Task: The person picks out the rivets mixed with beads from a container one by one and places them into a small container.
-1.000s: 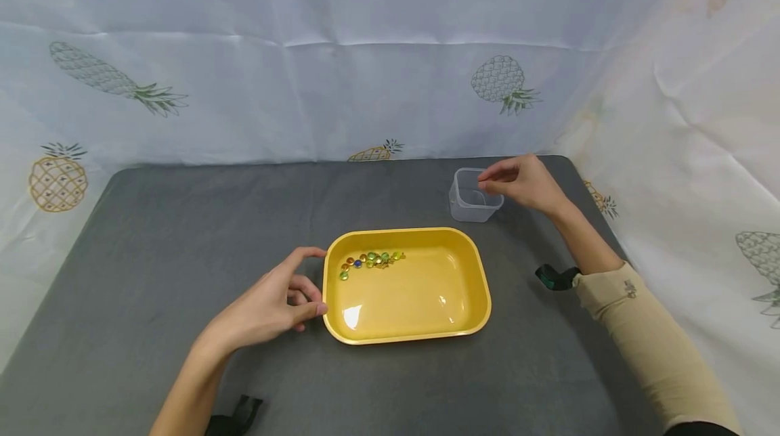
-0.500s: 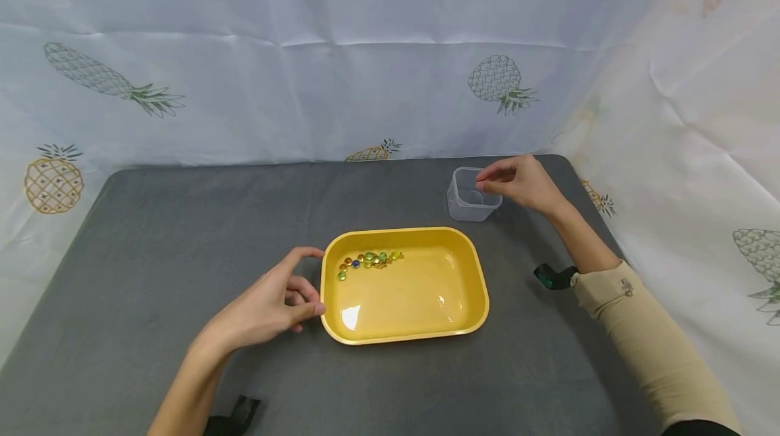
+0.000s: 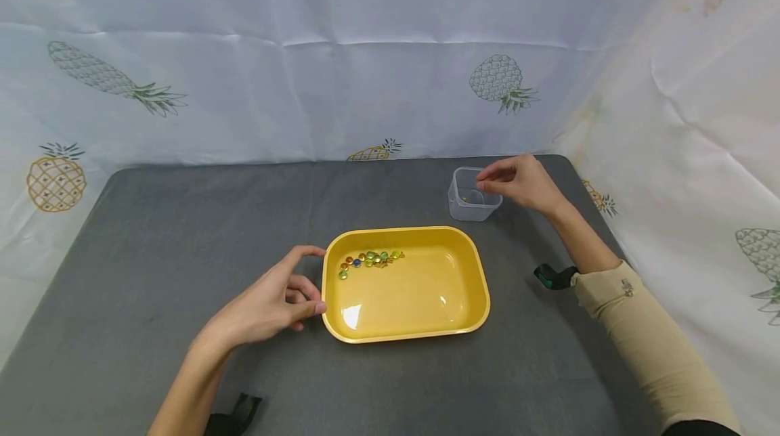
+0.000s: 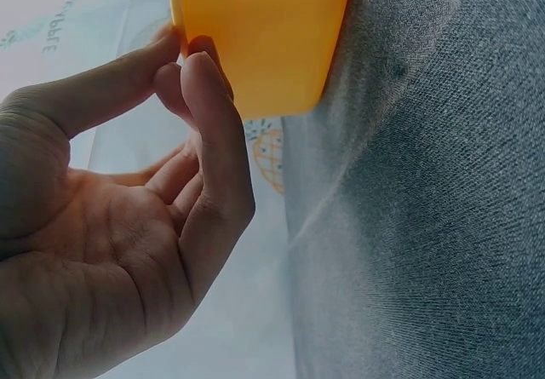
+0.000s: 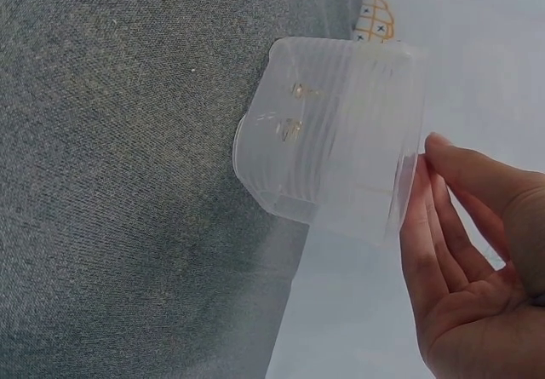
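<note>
In the head view a yellow tray (image 3: pixel 402 307) lies on the table, with several coloured glass beads (image 3: pixel 369 261) along its upper left, green, amber, blue and yellowish. My left hand (image 3: pixel 265 307) holds the tray's left side, thumb and index fingertips at the rim; the left wrist view shows the bent fingers of this hand (image 4: pixel 162 183) against the yellow wall (image 4: pixel 264 47). Over a clear plastic container (image 3: pixel 474 211) at the back right is my right hand (image 3: pixel 521 182). Its thumb and fingers (image 5: pixel 460 162) are at the container's mouth, with nothing visible between them. A tiny amber piece (image 3: pixel 466 199) shows inside.
Grey cloth (image 3: pixel 213 219) covers the table. White pineapple-print curtains (image 3: pixel 305 97) hang behind and at the sides. A dark strap (image 3: pixel 556 278) sticks out near my right sleeve (image 3: pixel 646 341).
A tiny amber piece now appears in the clear container, where none was seen before. Both hands and the tray have kept nearly the same places.
</note>
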`<state>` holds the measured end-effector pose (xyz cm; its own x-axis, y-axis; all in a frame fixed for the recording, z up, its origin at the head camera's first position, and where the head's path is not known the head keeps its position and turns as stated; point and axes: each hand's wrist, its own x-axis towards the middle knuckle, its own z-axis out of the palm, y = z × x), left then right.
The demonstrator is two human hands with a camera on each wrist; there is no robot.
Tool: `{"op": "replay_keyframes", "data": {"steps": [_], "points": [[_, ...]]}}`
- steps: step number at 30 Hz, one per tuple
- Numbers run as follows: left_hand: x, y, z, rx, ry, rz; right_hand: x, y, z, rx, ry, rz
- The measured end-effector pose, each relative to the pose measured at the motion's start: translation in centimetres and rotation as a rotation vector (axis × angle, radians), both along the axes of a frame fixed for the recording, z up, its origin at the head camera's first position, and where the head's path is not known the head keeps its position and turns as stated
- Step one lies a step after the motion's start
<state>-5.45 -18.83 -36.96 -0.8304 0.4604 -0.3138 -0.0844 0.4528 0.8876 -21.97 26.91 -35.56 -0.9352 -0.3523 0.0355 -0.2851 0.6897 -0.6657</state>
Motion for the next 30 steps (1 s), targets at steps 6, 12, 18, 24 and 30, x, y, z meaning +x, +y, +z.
{"op": "replay_keyframes", "data": {"steps": [6, 12, 18, 24, 30], "points": [[0.0, 0.0, 0.0, -0.003, 0.009, -0.001, 0.0, 0.1, 0.0, 0.008, 0.021, 0.005], [0.1, 0.0, 0.1, -0.01, 0.014, 0.001, 0.3, -0.3, 0.4, 0.007, 0.048, 0.017], [0.1, 0.0, 0.0, -0.006, 0.009, 0.002, 0.7, -0.9, 0.9, -0.001, 0.059, 0.011], [0.2, 0.1, 0.0, 0.001, 0.004, 0.006, 1.4, -1.8, 1.7, -0.053, 0.071, 0.023], [0.2, 0.2, 0.0, 0.001, -0.001, 0.01, 2.9, -3.5, 2.8, -0.099, 0.076, 0.062]]}}
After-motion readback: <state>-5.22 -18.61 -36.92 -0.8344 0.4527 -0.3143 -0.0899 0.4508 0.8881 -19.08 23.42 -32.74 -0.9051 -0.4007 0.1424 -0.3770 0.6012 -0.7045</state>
